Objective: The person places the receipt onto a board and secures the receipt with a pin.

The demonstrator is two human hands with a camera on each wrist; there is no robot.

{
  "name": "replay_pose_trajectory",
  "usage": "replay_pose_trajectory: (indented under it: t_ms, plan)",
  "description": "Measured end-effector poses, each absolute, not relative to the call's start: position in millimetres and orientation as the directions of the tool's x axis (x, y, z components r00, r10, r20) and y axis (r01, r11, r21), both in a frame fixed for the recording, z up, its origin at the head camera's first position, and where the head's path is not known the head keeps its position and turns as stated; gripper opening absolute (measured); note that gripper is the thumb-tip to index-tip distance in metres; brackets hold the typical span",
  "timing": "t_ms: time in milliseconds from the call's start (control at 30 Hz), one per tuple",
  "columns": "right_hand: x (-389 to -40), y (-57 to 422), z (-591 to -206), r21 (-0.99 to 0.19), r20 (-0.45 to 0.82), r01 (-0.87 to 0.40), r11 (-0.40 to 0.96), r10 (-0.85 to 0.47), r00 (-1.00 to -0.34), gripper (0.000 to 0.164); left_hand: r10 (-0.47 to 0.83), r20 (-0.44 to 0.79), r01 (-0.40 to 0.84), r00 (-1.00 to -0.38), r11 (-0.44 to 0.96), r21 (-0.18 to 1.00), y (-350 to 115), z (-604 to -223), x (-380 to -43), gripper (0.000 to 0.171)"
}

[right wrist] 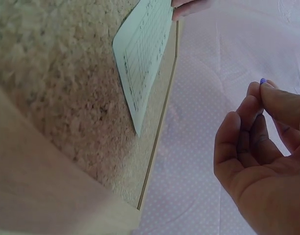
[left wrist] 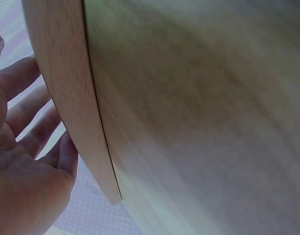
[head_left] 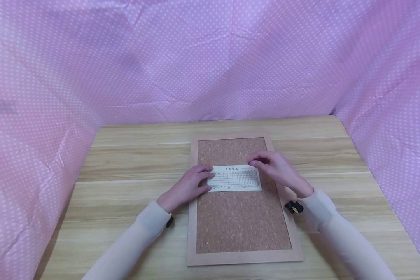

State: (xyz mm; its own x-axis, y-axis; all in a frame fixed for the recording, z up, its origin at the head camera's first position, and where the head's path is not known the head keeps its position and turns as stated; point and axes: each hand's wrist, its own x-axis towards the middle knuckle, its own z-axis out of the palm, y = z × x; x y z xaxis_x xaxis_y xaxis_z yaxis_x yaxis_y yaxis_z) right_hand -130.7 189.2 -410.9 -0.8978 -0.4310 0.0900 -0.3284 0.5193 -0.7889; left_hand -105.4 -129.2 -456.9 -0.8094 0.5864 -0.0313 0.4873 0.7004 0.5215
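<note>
A printed paper form [head_left: 233, 182] with a ruled grid lies on a wood-framed cork board [head_left: 241, 225]. On the form's left edge rest the fingertips of my left hand [head_left: 190, 182], its fingers spread. In the left wrist view, that hand [left wrist: 32, 181] is beside the board's frame [left wrist: 71, 83]. My right hand [head_left: 278, 167] is at the form's upper right corner. Between its thumb and index finger it pinches a tiny purple pushpin [right wrist: 263, 81], mostly hidden by the fingertips. In the right wrist view, the form's near corner [right wrist: 135, 122] curves slightly up from the cork.
The board lies on a light wooden table [head_left: 133, 163]. Pink dotted cloth [head_left: 210, 58] hangs behind and along both sides. A black wrist device [head_left: 294, 207] sits by the right cuff, close to the board's right frame.
</note>
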Motion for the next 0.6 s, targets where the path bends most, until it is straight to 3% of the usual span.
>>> replay_pose_trajectory:
  t_ms: [600]
  plan:
    - [-142.0,174.5,-418.7,-0.785,0.08,-0.348,0.513,-0.474,-0.877,0.012,0.579,-0.051,0.47,-0.814,0.707,0.529,-129.4,-456.1,-105.4,0.044]
